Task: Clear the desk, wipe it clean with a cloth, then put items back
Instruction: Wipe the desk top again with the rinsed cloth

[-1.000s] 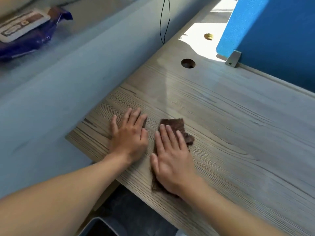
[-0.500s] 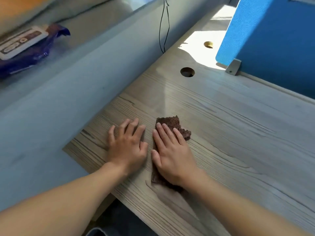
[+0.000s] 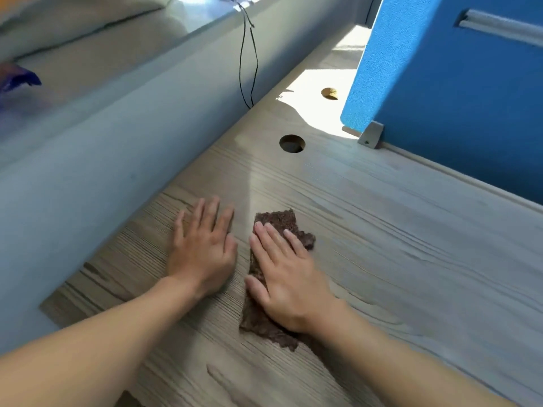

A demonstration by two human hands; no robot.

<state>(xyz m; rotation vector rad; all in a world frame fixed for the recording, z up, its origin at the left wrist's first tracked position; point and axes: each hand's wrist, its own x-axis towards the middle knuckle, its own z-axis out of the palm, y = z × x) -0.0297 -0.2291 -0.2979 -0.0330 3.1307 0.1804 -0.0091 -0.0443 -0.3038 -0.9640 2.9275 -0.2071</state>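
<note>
A brown cloth (image 3: 277,221) lies flat on the grey wood-grain desk (image 3: 396,259). My right hand (image 3: 286,273) presses down on the cloth with straight fingers, covering its middle; the cloth's far end and near corner stick out. My left hand (image 3: 202,251) rests palm-down on the bare desk just left of the cloth, fingers straight and slightly spread, not touching it.
A blue partition (image 3: 455,83) on a metal bracket (image 3: 370,139) stands along the desk's right side. A round cable hole (image 3: 291,143) lies ahead, a second hole (image 3: 329,93) beyond. A black cable (image 3: 246,63) hangs by the pale wall. A purple packet (image 3: 17,79) sits on the ledge at left.
Both hands and the cloth have slid a little farther along the desk, away from its near left edge. The view has tilted, so the purple packet is nearly out of frame.
</note>
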